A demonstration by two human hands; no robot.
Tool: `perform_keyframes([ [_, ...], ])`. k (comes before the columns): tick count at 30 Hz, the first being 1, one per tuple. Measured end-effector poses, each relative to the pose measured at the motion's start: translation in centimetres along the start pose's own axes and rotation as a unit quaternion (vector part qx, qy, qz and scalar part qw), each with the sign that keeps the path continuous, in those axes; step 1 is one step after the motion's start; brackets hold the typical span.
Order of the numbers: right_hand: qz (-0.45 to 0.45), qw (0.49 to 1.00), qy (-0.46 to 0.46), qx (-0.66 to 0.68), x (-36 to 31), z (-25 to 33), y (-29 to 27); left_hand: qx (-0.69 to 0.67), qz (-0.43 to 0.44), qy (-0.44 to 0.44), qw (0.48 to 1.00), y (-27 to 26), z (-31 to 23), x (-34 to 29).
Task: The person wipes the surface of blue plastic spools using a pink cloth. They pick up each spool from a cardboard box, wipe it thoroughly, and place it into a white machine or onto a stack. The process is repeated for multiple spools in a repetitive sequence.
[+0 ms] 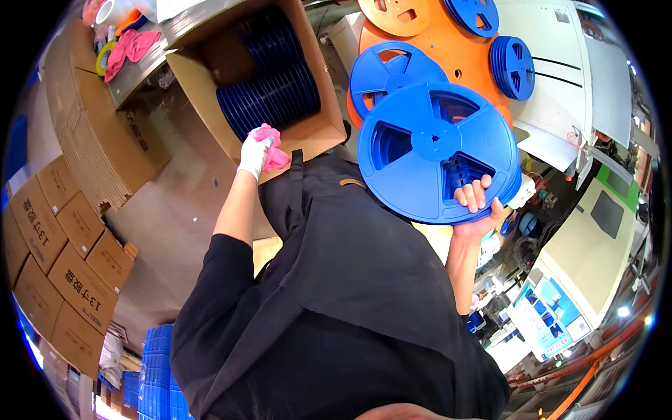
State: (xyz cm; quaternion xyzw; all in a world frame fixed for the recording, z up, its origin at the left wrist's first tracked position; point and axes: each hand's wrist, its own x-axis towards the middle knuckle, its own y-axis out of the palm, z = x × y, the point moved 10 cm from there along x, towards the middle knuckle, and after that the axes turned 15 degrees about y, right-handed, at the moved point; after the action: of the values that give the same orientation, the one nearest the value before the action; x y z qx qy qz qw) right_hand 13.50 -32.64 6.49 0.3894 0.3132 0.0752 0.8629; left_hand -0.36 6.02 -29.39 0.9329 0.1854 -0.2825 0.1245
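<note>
My left hand (253, 152), in a white glove, is closed on a pink cloth (276, 160) beside the near edge of an open cardboard box (327, 122). Rows of dark blue plastic reels (269, 101) stand on edge inside that box. On the right, my bare right hand (479, 208) grips the lower rim of a large blue reel (413, 136), its fingers hooked through a cut-out. More reel edges show behind this one, so it appears to be a stack. Part of an orange round plate (458, 52) is hidden behind it.
Further blue reels (514, 68) and an orange reel (397, 15) sit at the orange plate. Stacked cartons (59, 238) and flattened cardboard (91, 119) line the left. Another pink cloth (131, 50) lies on a metal table. A pale machine (588, 231) stands at right.
</note>
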Motion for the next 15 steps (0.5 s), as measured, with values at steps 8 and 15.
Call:
perform_keyframes([
  [8, 0.154, 0.986, 0.026, 0.061, 1.0, -0.1, 3.4, 0.192, 0.028, 0.27, 0.943, 4.9, -11.8, -3.4],
  [15, 0.22, 0.974, 0.052, 0.031, 0.0, -1.1, 6.2, 0.474, 0.173, 0.612, 0.609, 16.0, -26.0, -14.0],
])
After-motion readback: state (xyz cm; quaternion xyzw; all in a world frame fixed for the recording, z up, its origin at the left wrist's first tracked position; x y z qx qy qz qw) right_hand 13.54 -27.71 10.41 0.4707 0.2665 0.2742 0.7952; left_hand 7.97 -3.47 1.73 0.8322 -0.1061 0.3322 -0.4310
